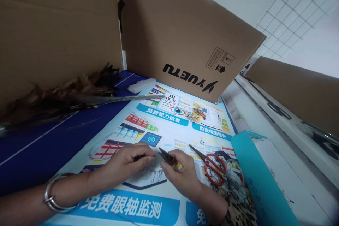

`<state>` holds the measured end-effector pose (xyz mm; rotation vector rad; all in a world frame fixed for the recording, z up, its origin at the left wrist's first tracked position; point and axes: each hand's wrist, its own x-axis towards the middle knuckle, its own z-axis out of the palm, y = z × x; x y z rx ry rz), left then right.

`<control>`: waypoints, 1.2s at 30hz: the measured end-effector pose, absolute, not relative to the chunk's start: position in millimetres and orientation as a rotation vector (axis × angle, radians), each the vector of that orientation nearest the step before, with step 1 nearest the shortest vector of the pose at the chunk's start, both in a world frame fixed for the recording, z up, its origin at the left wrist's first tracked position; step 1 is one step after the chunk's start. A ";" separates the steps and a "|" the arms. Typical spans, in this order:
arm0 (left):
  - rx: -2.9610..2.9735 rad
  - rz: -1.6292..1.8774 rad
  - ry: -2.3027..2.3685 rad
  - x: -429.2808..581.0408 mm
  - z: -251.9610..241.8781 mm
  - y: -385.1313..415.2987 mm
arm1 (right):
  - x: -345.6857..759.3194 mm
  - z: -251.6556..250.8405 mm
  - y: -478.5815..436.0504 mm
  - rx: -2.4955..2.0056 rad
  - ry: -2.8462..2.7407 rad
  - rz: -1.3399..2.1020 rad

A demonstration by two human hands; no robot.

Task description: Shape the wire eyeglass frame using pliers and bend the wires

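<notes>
My right hand [182, 171] is closed round small dark-jawed pliers [165, 155], their tips pointing up and left toward my other hand. Thumb and fingertips pressed together, my left hand [136, 157] pinches something too small to make out, just left of the plier jaws. Beneath both hands lies a loose tangle of thin wire pieces [152, 173] on the printed poster [173, 141]. Red-handled scissors [215, 169] lie to the right of my right hand, blades toward the upper left, touching a round clear roll [235, 173].
A bundle of long thin rods [132, 97] with brown feathery ends [60, 93] lies at the left. Cardboard panels [180, 35] stand behind. A teal box edge [261, 176] borders the right side. Another small wire pile [192, 116] sits farther back, near a white folded piece [142, 85].
</notes>
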<state>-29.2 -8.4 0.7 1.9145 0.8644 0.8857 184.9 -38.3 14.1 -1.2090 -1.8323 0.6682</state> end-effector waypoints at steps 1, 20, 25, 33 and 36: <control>1.929 0.893 0.863 -29.4 0.8 -8.7 | 184.6 15.5 -38.5 -1.264 -1.777 0.780; 2.105 1.028 0.832 -32.3 -3.4 -11.9 | 178.1 17.4 -40.9 -1.126 -1.127 1.640; 2.125 1.046 0.821 -32.8 -5.9 -11.2 | 177.0 17.5 -39.0 -1.161 -0.980 1.792; 2.144 1.114 0.764 -32.0 -8.2 -12.6 | 178.0 19.3 -32.6 -1.186 -0.900 1.984; 2.136 1.125 0.774 -32.6 -9.1 -13.3 | 177.1 20.2 -32.2 -1.267 -0.957 1.954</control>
